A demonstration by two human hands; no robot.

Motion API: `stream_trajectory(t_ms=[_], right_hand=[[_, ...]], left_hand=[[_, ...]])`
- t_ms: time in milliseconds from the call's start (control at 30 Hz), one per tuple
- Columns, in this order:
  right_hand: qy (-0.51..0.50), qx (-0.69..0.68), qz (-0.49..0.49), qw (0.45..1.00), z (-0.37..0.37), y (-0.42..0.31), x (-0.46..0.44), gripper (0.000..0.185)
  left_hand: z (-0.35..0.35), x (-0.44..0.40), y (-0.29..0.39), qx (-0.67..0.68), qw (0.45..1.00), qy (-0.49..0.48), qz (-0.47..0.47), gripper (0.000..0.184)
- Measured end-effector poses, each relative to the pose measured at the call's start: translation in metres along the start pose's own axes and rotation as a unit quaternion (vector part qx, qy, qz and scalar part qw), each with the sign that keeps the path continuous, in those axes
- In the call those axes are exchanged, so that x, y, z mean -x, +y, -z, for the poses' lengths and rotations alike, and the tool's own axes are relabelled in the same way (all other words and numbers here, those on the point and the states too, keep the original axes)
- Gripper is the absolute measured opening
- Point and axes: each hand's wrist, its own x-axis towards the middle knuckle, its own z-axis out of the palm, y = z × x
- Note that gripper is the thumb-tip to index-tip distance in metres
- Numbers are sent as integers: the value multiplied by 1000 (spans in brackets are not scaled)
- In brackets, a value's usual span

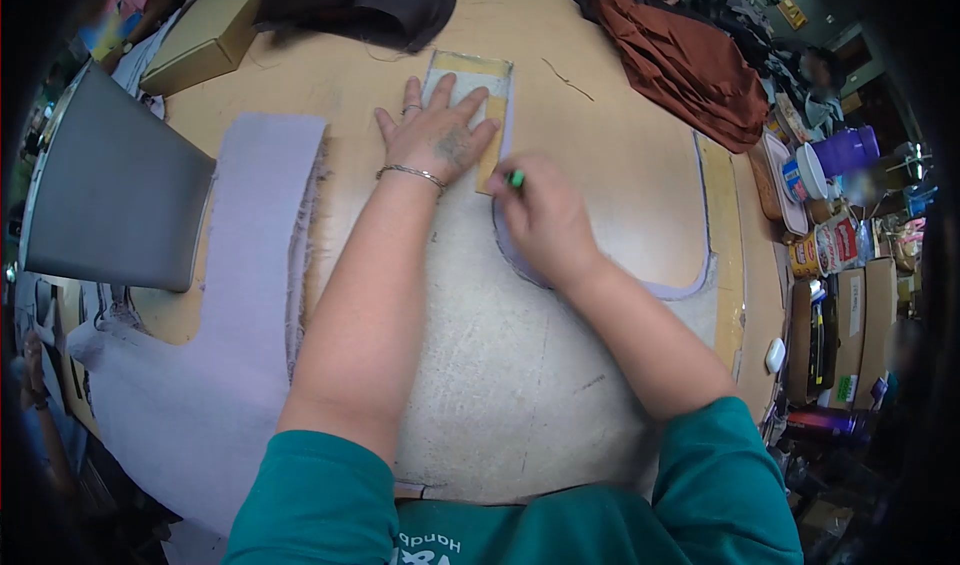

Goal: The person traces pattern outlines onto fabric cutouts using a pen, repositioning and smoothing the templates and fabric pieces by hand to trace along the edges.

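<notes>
My left hand (pixel 440 143) lies flat with fingers spread on the narrow upper arm of a large grey pattern board (pixel 500 365). Tan tape (pixel 472 63) edges that arm. Lavender fabric (pixel 690 290) shows along the board's inner curve, so it lies beneath. At the right side of the arm, my right hand (pixel 545 220) is closed around a pen (pixel 516 178); only its green end shows, and the hand is slightly blurred. The pen's tip is hidden. Left of my forearm lies a lavender cloth piece (pixel 265 185) with frayed edges.
A grey bin-like container (pixel 115 180) stands at the left, near a cardboard box (pixel 205 35). Dark cloth (pixel 360 0) and rust-brown cloth (pixel 680 65) lie at the back. Jars, a purple container (pixel 845 152) and boxes (pixel 850 335) line the right edge. Other people sit around the table (pixel 610 165).
</notes>
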Motion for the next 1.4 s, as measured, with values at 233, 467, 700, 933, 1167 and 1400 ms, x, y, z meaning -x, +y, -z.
stream_trajectory(t_ms=[233, 467, 700, 933, 1167, 1400], right_hand=[[-102, -67, -133, 984, 73, -21, 68, 8], [-29, -142, -331, 932, 196, 70, 133, 10], [-133, -42, -467, 873, 231, 114, 71, 19], [-68, -35, -407, 910, 218, 190, -2, 17], [191, -158, -311, 917, 184, 217, -15, 17], [92, -302, -290, 903, 82, 134, -44, 18]], left_hand=[[3, -1, 5, -49, 998, -24, 10, 52], [6, -2, 10, -33, 998, -35, 31, 51], [0, -4, 6, -57, 998, -22, 21, 50], [0, -5, 8, -75, 997, -24, 24, 50], [0, -3, 9, -59, 998, -14, 20, 49], [-4, -4, 2, -69, 998, -4, 3, 51]])
